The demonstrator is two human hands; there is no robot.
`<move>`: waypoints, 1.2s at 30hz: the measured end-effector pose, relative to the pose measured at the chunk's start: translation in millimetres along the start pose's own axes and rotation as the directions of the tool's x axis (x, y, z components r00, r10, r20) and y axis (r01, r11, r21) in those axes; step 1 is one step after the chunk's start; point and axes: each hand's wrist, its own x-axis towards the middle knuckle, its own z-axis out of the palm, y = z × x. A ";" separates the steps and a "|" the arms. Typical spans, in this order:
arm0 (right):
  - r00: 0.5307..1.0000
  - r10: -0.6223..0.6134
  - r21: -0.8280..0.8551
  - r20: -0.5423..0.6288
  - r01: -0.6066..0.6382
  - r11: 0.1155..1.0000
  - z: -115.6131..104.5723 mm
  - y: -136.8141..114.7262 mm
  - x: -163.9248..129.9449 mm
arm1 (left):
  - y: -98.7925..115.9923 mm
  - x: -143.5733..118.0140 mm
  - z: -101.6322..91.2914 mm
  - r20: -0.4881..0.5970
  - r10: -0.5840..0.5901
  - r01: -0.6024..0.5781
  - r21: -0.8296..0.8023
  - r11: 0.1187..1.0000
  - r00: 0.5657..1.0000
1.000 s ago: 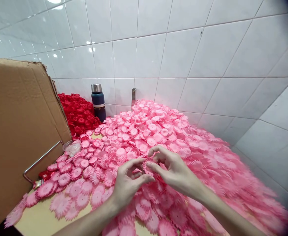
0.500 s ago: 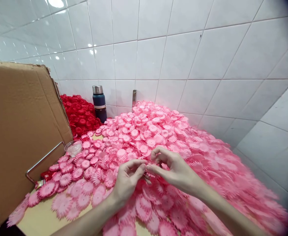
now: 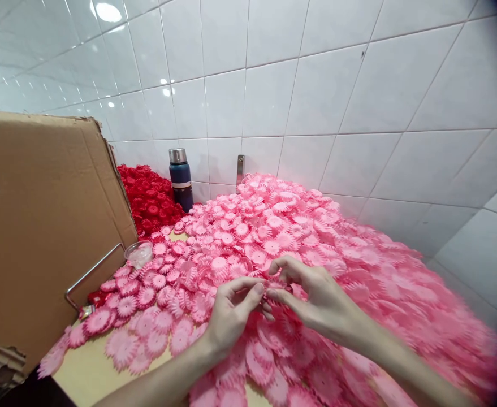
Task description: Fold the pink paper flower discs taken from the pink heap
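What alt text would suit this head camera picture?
Two bare hands, left hand and right hand, pinch a pink flower piece above a big pink flower pile; a cardboard box and a flask stand behind.

Both forearms reach forward and converge, the left hand (image 3: 231, 316) and right hand (image 3: 318, 297) held palm-inward with curled fingers, thumb and forefinger tips pinched together where they meet.

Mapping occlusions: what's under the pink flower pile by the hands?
A pale yellow tabletop shows at the near-left edge of the heap of pink scalloped fabric flower pieces. Farther in, the pile covers it completely, so anything else beneath cannot be seen.
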 end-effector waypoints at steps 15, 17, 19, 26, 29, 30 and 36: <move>0.997 0.014 -0.097 -0.078 -0.022 0.995 11.5 2.0 0.1 | -2.8 0.4 2.1 0.003 -0.060 0.060 -0.010 0.998 0.998; 0.981 0.025 -0.097 -0.191 -0.044 0.994 14.2 1.4 1.0 | -0.9 0.8 0.7 -0.013 -0.064 0.065 0.015 0.998 0.998; 0.941 0.090 -0.021 -0.327 -0.102 0.995 11.9 1.5 2.7 | 0.6 0.3 -0.6 -0.038 -0.046 0.047 0.024 0.999 0.998; 0.878 0.229 0.259 -0.420 -0.126 0.958 -32.9 5.0 3.9 | -3.0 -1.4 -0.5 -0.078 -0.038 0.041 0.045 0.998 0.996; 0.994 0.055 0.082 -0.097 -0.047 0.996 -30.8 0.5 1.8 | -4.0 1.0 -3.4 -0.089 0.006 0.003 0.094 0.996 0.996; 0.999 0.001 0.029 -0.037 0.001 1.000 -26.5 -0.8 1.4 | -3.8 1.6 -4.7 -0.085 0.015 -0.006 0.108 0.994 0.996; 0.987 -0.139 -0.070 -0.079 0.134 0.989 -8.5 0.5 2.4 | -0.3 -1.2 -4.7 -0.080 -0.005 0.017 0.148 0.989 0.997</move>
